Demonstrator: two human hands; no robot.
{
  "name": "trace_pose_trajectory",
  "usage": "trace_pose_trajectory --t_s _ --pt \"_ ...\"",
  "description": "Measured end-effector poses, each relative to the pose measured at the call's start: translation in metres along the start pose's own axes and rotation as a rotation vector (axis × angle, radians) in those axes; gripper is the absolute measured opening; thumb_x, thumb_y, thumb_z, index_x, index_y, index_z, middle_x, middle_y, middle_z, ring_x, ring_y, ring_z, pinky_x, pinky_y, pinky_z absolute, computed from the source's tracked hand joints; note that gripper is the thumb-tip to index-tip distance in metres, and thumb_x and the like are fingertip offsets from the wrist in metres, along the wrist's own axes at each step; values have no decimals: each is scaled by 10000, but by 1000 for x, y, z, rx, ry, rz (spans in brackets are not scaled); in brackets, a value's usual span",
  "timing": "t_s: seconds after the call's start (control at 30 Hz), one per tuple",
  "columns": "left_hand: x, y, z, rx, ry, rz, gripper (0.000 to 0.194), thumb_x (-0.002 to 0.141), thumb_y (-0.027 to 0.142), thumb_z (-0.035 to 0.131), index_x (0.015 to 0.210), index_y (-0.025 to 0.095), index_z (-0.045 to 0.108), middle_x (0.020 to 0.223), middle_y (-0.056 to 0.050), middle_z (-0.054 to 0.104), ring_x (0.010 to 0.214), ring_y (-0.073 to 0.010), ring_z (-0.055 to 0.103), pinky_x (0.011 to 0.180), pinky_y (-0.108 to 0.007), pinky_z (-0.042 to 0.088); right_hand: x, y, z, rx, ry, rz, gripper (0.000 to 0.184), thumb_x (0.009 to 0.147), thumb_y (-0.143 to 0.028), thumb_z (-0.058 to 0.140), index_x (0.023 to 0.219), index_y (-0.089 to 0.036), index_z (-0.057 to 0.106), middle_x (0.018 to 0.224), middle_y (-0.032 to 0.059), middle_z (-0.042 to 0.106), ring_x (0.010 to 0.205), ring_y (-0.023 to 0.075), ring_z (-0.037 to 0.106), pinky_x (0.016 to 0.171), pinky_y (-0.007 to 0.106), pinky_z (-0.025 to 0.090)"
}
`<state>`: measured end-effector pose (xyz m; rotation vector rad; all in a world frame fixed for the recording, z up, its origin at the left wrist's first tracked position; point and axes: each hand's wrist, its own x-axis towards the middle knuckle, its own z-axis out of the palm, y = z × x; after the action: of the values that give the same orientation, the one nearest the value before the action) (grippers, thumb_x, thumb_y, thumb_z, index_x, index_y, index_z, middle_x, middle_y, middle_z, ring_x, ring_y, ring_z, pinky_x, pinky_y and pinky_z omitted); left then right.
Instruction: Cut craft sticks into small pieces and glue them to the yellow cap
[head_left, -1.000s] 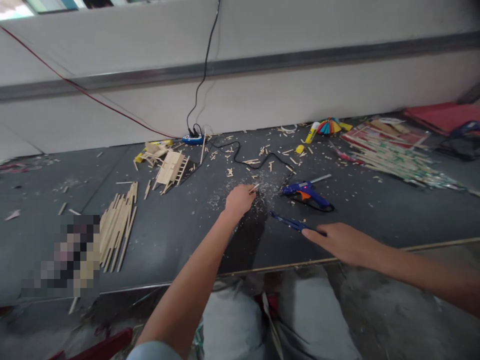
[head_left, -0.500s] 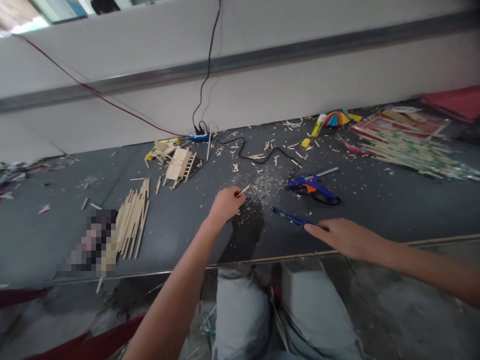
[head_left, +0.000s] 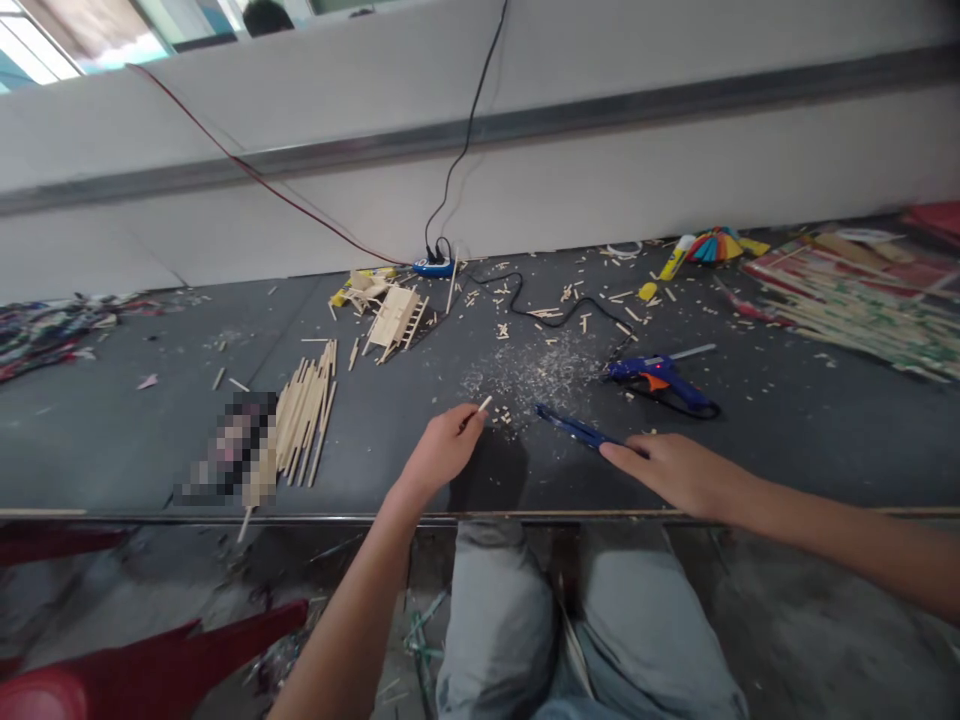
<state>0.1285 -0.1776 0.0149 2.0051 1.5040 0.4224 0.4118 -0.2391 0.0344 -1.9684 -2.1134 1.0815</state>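
Note:
My left hand (head_left: 442,445) is closed in a pinch on a short, thin wooden stick (head_left: 485,404), whose pale end juts up beyond the fingertips. My right hand (head_left: 675,470) wraps round a slim blue hand tool (head_left: 574,428); its exact kind is hard to make out. The tool's tip points left toward the stick, with a gap between them. Small cut wooden bits (head_left: 504,416) lie between the hands. Beyond the right hand, a blue glue gun (head_left: 664,378) with an orange trigger and a small red light rests on its side.
Wooden sticks (head_left: 306,410) lie left on the dark table (head_left: 390,420). Behind them stands a small wooden model (head_left: 394,315). A blue power strip (head_left: 433,267) sits by the wall. More sticks (head_left: 862,310) lie right, near a glue stick (head_left: 676,258). A red stool (head_left: 150,660) is below left.
The view has shifted, so the tabletop things appear farther right. The left hand has drawn nearer to the table's front edge with the stick. Both hands keep their hold.

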Motion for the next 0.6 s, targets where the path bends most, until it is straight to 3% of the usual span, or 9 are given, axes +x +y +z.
trace_pose_trajectory --t_s 0.23,0.6 --pt "-32 19 8 -397 -34 10 353 899 385 357 1004 175 621 684 15 541 643 -110 478 619 -206 356 2 -29 6 60 38 -74 517 866 -631 299 826 -219 609 824 52 673 781 224 614 667 300 382" --pt "-45 35 24 -664 8 -37 276 922 357 348 955 175 554 657 37 471 565 -76 407 562 -191 336 4 -43 10 -30 101 -147 449 871 -579 353 982 -213 587 945 64 641 858 228 587 713 311 387"
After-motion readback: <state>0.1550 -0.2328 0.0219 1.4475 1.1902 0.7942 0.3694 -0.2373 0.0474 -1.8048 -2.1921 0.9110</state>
